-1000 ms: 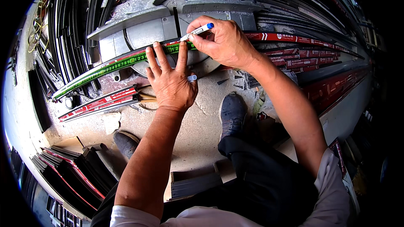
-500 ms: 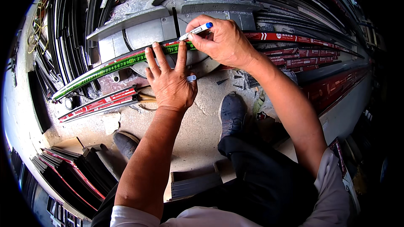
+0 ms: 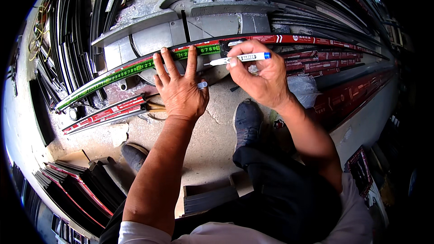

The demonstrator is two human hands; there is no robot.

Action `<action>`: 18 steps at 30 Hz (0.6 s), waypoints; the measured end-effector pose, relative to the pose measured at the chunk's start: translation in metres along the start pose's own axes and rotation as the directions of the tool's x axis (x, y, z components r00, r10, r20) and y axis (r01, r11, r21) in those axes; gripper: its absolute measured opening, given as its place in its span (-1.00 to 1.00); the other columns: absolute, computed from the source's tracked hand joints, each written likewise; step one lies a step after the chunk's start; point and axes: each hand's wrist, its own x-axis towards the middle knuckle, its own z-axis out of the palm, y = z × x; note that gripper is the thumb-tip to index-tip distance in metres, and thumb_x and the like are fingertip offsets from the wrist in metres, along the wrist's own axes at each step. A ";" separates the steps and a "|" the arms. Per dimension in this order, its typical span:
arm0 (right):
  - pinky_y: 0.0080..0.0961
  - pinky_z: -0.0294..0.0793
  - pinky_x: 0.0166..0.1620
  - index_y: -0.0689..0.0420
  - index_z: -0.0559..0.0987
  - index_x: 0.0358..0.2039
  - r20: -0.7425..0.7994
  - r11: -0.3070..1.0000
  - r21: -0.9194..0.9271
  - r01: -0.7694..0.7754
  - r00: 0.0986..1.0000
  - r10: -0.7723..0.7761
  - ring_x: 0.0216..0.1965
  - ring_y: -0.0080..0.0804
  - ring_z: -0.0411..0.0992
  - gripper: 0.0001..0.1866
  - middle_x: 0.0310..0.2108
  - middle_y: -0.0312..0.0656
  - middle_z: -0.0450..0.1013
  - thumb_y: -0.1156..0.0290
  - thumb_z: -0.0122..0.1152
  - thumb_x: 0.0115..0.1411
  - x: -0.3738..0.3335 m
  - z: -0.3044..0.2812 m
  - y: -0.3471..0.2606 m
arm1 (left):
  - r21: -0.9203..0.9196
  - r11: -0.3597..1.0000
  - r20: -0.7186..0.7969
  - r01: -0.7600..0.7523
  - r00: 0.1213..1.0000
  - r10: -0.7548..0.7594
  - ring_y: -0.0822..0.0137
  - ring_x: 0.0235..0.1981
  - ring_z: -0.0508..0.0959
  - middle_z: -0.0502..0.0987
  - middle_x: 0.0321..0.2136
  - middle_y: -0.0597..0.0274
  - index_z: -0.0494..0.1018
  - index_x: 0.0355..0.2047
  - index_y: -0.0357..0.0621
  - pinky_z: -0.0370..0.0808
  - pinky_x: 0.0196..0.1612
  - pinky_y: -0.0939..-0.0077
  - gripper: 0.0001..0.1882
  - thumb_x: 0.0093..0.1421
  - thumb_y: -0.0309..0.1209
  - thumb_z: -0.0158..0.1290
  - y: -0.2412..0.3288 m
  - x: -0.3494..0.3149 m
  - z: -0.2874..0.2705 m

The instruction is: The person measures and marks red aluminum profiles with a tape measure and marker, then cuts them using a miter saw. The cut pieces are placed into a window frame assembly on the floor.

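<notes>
My left hand lies flat with fingers spread, pressing a green measuring tape against a long dark profile with red wrapping that rests across a grey mitre saw base. A small marker cap sits between my left thumb and palm. My right hand holds a white marker with a blue end, its tip pointing left at the profile beside my left index finger.
More red-wrapped profiles lie on the concrete floor below the saw. Stacks of black profiles stand at the left and lower left. My dark shoes rest on the floor.
My right hand has drawn the marker slightly back to the right and turned it level. My left hand keeps pressing the tape in place.
</notes>
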 end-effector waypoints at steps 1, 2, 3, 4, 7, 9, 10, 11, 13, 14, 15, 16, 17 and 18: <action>-0.68 0.49 -0.38 0.15 0.63 -0.21 0.015 0.998 0.018 -0.061 0.998 0.061 -0.44 -0.72 0.50 -0.88 -0.40 -0.36 0.60 0.48 0.38 0.27 -0.009 0.000 -0.002 | 0.000 1.000 -0.006 0.000 1.000 0.000 -0.49 0.54 -0.15 -0.16 0.53 -0.41 0.10 0.55 0.41 0.09 0.37 -0.45 -0.05 0.15 -0.11 0.22 -0.002 -0.001 -0.001; -0.68 0.49 -0.37 0.15 0.63 -0.22 0.017 0.997 -0.045 -0.066 0.998 0.067 -0.43 -0.72 0.51 -0.89 -0.40 -0.36 0.60 0.49 0.37 0.26 -0.016 -0.002 -0.002 | 0.001 1.000 -0.006 0.001 1.000 -0.001 -0.49 0.54 -0.15 -0.16 0.53 -0.41 0.10 0.55 0.41 0.09 0.37 -0.44 -0.05 0.15 -0.11 0.22 -0.001 0.000 0.000; -0.68 0.49 -0.38 0.15 0.62 -0.23 0.015 0.998 -0.016 -0.068 0.998 0.068 -0.42 -0.73 0.51 -0.90 -0.40 -0.37 0.59 0.51 0.37 0.26 -0.022 -0.001 0.003 | 0.004 1.000 -0.006 0.001 1.000 -0.001 -0.49 0.54 -0.15 -0.16 0.53 -0.41 0.10 0.55 0.41 0.09 0.37 -0.44 -0.05 0.15 -0.11 0.22 0.000 0.000 0.001; -0.68 0.49 -0.38 0.15 0.62 -0.23 0.023 0.996 -0.014 -0.084 0.996 0.085 -0.43 -0.73 0.51 -0.90 -0.40 -0.37 0.59 0.51 0.37 0.25 -0.026 0.001 0.006 | 0.006 1.000 -0.007 0.002 1.000 -0.002 -0.49 0.54 -0.15 -0.17 0.53 -0.41 0.10 0.55 0.41 0.09 0.37 -0.44 -0.05 0.15 -0.11 0.22 0.000 0.000 0.001; -0.68 0.47 -0.34 0.16 0.61 -0.19 0.095 0.994 -0.055 -0.098 0.990 0.103 -0.38 -0.74 0.49 -0.90 -0.39 -0.37 0.56 0.51 0.34 0.30 -0.032 0.000 0.002 | 0.030 0.999 0.063 0.021 0.998 -0.022 -0.51 0.53 -0.18 -0.21 0.54 -0.42 0.06 0.57 0.40 0.00 0.47 -0.35 -0.01 0.15 -0.09 0.21 0.001 0.000 -0.003; -0.67 0.49 -0.37 0.13 0.61 -0.22 0.089 0.993 -0.060 -0.099 0.991 0.105 -0.42 -0.73 0.52 -0.88 -0.41 -0.37 0.58 0.53 0.37 0.24 -0.032 0.005 0.002 | 0.035 0.999 0.059 0.015 0.998 -0.017 -0.51 0.53 -0.18 -0.21 0.54 -0.42 0.06 0.58 0.39 0.00 0.47 -0.34 -0.01 0.15 -0.07 0.20 0.001 0.000 -0.003; -0.66 0.49 -0.39 0.12 0.61 -0.21 0.089 0.995 -0.073 -0.066 0.993 0.072 -0.43 -0.73 0.53 -0.86 -0.39 -0.36 0.58 0.54 0.38 0.23 -0.032 0.007 0.003 | 0.038 0.999 0.057 0.013 0.998 -0.015 -0.51 0.53 -0.18 -0.20 0.54 -0.42 0.06 0.58 0.39 0.00 0.47 -0.34 -0.01 0.15 -0.06 0.20 0.001 0.000 -0.002; -0.66 0.49 -0.40 0.12 0.61 -0.21 0.096 0.995 -0.069 -0.066 0.993 0.072 -0.44 -0.73 0.52 -0.86 -0.39 -0.36 0.58 0.55 0.38 0.23 -0.032 0.010 0.006 | 0.022 1.000 0.033 0.005 0.999 -0.006 -0.51 0.53 -0.17 -0.19 0.54 -0.42 0.07 0.57 0.39 0.02 0.44 -0.37 -0.03 0.16 -0.06 0.20 0.001 0.000 -0.001; -0.66 0.49 -0.42 0.12 0.61 -0.21 0.112 0.996 -0.060 -0.066 0.991 0.072 -0.45 -0.73 0.52 -0.85 -0.38 -0.35 0.58 0.56 0.38 0.23 -0.033 0.016 0.014 | -0.009 1.000 -0.014 -0.011 1.000 0.011 -0.50 0.53 -0.15 -0.15 0.53 -0.41 0.10 0.56 0.40 0.08 0.38 -0.43 -0.07 0.19 -0.07 0.19 0.000 0.000 0.001; -0.66 0.47 -0.45 0.11 0.61 -0.20 0.093 0.998 -0.035 -0.052 0.994 0.055 -0.47 -0.74 0.51 -0.85 -0.40 -0.35 0.58 0.55 0.39 0.23 -0.033 0.021 0.017 | -0.003 1.000 -0.015 -0.012 1.000 0.012 -0.51 0.53 -0.16 -0.15 0.53 -0.41 0.10 0.56 0.41 0.08 0.38 -0.43 -0.06 0.18 -0.07 0.19 -0.001 0.000 0.002; -0.66 0.50 -0.40 0.12 0.62 -0.18 0.115 0.996 -0.050 -0.077 0.990 0.082 -0.43 -0.72 0.51 -0.86 -0.37 -0.35 0.58 0.55 0.38 0.26 -0.034 0.022 0.019 | 0.003 1.000 -0.016 -0.012 1.000 0.012 -0.51 0.53 -0.16 -0.16 0.53 -0.41 0.09 0.56 0.41 0.08 0.38 -0.43 -0.06 0.18 -0.06 0.19 -0.001 0.000 0.003; -0.65 0.52 -0.35 0.13 0.62 -0.17 0.137 0.993 -0.066 -0.101 0.985 0.109 -0.39 -0.71 0.51 -0.87 -0.35 -0.35 0.58 0.54 0.37 0.28 -0.035 0.023 0.020 | 0.009 1.000 -0.018 -0.013 1.000 0.013 -0.51 0.53 -0.16 -0.16 0.53 -0.41 0.09 0.56 0.41 0.08 0.38 -0.44 -0.05 0.17 -0.06 0.19 -0.002 0.000 0.003; -0.64 0.55 -0.31 0.14 0.63 -0.16 0.158 0.989 -0.080 -0.126 0.978 0.137 -0.35 -0.69 0.50 -0.88 -0.32 -0.35 0.58 0.53 0.36 0.30 -0.036 0.024 0.020 | 0.008 1.000 -0.008 -0.012 1.000 0.012 -0.51 0.53 -0.16 -0.16 0.53 -0.41 0.09 0.56 0.41 0.08 0.38 -0.44 -0.05 0.17 -0.06 0.20 -0.002 0.000 0.002; -0.65 0.55 -0.31 0.15 0.63 -0.14 0.143 0.991 -0.062 -0.116 0.982 0.123 -0.36 -0.68 0.51 -0.88 -0.32 -0.35 0.58 0.53 0.36 0.32 -0.036 0.026 0.020 | 0.008 1.000 0.001 -0.010 1.000 0.010 -0.51 0.53 -0.16 -0.16 0.53 -0.42 0.09 0.57 0.41 0.08 0.38 -0.45 -0.04 0.16 -0.06 0.20 -0.002 0.000 0.001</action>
